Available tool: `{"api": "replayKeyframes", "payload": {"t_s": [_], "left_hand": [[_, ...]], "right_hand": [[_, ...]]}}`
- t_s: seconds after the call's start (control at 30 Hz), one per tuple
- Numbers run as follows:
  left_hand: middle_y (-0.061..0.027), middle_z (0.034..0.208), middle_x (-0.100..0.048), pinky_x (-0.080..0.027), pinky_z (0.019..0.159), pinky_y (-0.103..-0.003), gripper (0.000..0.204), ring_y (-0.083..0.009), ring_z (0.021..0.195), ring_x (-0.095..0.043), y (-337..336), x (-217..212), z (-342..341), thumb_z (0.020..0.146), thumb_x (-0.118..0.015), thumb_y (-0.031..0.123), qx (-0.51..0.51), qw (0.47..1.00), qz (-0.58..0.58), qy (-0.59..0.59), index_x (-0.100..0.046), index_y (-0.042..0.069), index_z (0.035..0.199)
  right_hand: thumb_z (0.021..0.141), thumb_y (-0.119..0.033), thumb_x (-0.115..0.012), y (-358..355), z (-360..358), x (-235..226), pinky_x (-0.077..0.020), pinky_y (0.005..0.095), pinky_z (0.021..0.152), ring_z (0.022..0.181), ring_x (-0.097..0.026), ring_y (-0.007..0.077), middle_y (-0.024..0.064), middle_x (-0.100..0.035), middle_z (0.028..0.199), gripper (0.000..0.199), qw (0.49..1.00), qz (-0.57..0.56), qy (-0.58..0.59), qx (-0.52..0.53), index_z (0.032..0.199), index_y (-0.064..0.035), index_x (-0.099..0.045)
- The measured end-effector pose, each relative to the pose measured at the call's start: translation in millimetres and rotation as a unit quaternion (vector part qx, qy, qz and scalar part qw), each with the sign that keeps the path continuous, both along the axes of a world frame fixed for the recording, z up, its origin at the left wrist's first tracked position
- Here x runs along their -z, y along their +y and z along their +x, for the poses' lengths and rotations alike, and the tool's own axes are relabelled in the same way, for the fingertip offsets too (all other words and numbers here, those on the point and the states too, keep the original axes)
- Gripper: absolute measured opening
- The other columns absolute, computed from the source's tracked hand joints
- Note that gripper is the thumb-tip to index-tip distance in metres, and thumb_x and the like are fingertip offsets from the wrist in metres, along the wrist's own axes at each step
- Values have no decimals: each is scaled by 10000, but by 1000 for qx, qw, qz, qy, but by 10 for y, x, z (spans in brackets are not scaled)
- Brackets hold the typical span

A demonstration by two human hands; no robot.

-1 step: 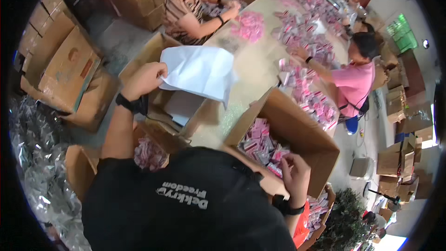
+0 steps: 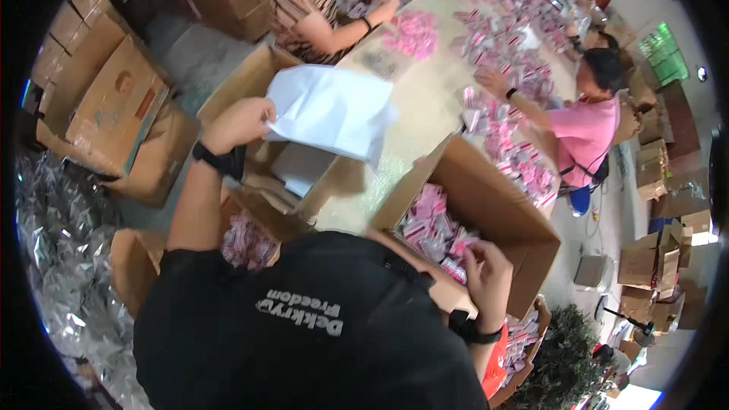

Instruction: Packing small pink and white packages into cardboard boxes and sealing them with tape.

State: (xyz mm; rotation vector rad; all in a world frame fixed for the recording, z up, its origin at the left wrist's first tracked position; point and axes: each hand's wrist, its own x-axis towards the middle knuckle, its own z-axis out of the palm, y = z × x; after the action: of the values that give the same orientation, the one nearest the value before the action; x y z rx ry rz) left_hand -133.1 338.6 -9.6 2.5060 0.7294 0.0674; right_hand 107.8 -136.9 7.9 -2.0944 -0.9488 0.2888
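My left hand (image 2: pixel 237 126) pinches the left edge of a thin white sheet (image 2: pixel 334 106), which is creased and droops over an open carton (image 2: pixel 216 99). Inside that carton, below the sheet, a flat white piece (image 2: pixel 302 167) shows. On the right, my right hand (image 2: pixel 490 272) reaches over the near side of a second open carton (image 2: pixel 510 239). Its fingers are curled against the small pink-and-white packets (image 2: pixel 425 220) heaped inside; what they grip, if anything, is hidden. Both wrists carry dark bands.
The long pale table (image 2: pixel 425 99) holds piles of pink packets (image 2: pixel 509 140). Two co-workers sit along it, one in a patterned top (image 2: pixel 292 15), one in pink (image 2: pixel 588 129). Silvery plastic bags (image 2: pixel 68 281) lie at left. Cartons (image 2: pixel 114 106) stand behind them.
The whole view has shifted slightly. My right fingers have drawn a little closer together at the packets. My left hand still holds the sheet, with little movement.
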Motion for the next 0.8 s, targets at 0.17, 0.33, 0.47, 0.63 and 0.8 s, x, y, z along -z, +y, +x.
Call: {"api": "replayKeyframes", "payload": {"t_s": [0.17,0.33,0.47,0.63,0.8], "left_hand": [[-182,1009,-666,-509,838,-429,337,-329,952,-650,-152,25,227,799,-722,168,-9,995,93,-31,-614,12,1078],[-281,1220,-615,-501,951,-426,668,-416,1128,-594,-700,7,970,780,-802,350,62,988,81,-113,-554,-37,1266],[-449,1337,-466,-543,909,-509,996,-530,1182,-540,-1204,183,1182,716,-862,433,91,973,184,106,-422,-110,1426],[-439,1220,-555,-585,739,-486,594,-477,942,-655,-1332,515,1244,872,-612,144,51,950,307,42,-465,-98,1394],[-309,1081,-661,-515,844,-508,422,-465,950,-643,-1099,40,1036,913,-554,161,54,989,73,-119,-577,-72,1264]], "right_hand": [[915,-25,-676,196,-24,-95,-503,275,665,681,-634,149,110,-669,776,82,1000,1,9,-24,962,41,-666],[906,-18,-686,147,-58,18,-505,278,674,701,-630,137,100,-683,814,80,999,8,-12,-40,961,36,-669],[886,-45,-713,84,-126,2,-523,322,679,715,-670,238,146,-683,842,109,1000,-4,9,-18,967,14,-671],[885,-49,-715,30,-165,20,-527,322,688,723,-675,234,145,-681,836,115,1000,-7,19,1,970,15,-672],[888,-51,-712,100,-205,-24,-528,314,688,719,-675,224,140,-681,829,115,999,-11,30,0,971,19,-676]]}}
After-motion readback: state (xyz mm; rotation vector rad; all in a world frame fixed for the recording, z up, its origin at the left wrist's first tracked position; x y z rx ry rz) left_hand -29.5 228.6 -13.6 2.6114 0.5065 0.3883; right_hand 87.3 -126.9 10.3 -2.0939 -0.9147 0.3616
